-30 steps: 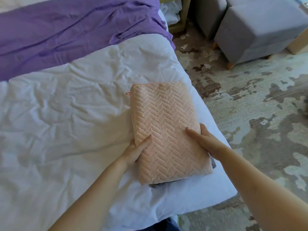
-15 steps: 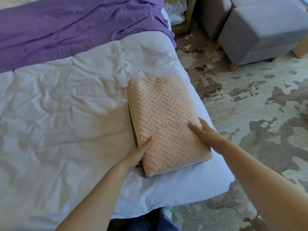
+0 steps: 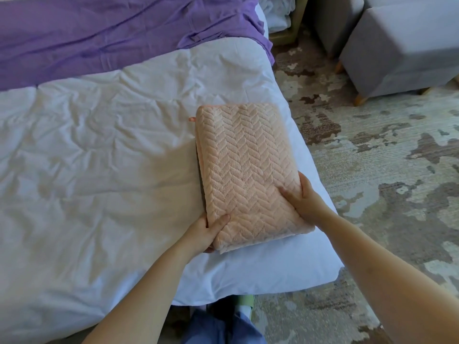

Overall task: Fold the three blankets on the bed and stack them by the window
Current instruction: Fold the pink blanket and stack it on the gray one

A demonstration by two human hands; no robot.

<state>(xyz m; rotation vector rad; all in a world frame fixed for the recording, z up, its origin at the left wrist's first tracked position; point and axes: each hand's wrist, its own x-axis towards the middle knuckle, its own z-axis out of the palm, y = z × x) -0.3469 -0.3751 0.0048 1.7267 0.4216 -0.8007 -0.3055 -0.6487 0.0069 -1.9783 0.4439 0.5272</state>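
Pink blanket [image 3: 248,167]: plush, herringbone ribs; bed sheet [image 3: 99,170]: matt, wrinkled cloth.

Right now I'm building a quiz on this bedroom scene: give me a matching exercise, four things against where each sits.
Things:
1. pink blanket
2. purple blanket
3. grey ottoman
4. left hand

Places:
A. on the patterned carpet
B. spread unfolded across the bed's far end
C. folded, near the bed's right edge
D. gripping the folded stack's near left corner

Pairs: 1-C, 2-B, 3-A, 4-D
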